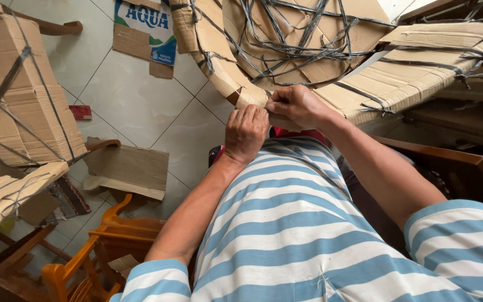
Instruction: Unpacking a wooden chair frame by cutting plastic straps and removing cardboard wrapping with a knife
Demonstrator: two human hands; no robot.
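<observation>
Nearest the camera, a blue-and-white striped shirt (pixel 286 223) filled the lower frame, and both bare forearms ran up from it to the middle of the picture. Low on the left stood an orange wooden chair (pixel 93 251). Beyond it a loose flat cardboard sheet (pixel 129 168) lay on the pale tiled floor (pixel 135 95), with a small red item (pixel 80 112) farther off. A dark wooden armrest (pixel 448 162) curved along the right, partly hidden behind the right forearm.

The left hand (pixel 245 133) was closed, its fingers curled and its fingertips pressed against the near edge of a cardboard bundle (pixel 320 61). The right hand (pixel 296 105) sat just above and beside it, touching it, fingers bent and pinching the same edge. What exactly lay between the fingertips was hidden by the knuckles.

The bundle was made of flattened brown sheets, stacked and bowed into a curve that rose away from the hands toward the top of the frame. Grey plastic straps (pixel 303 39) crossed it in a tangle, some loose and frayed. Its layered edges showed as thin ridges on the right.

At far left another strapped stack (pixel 20 95) rested on a wooden frame. A printed blue-and-white carton piece (pixel 146 28) lay flat on the floor at the top.
</observation>
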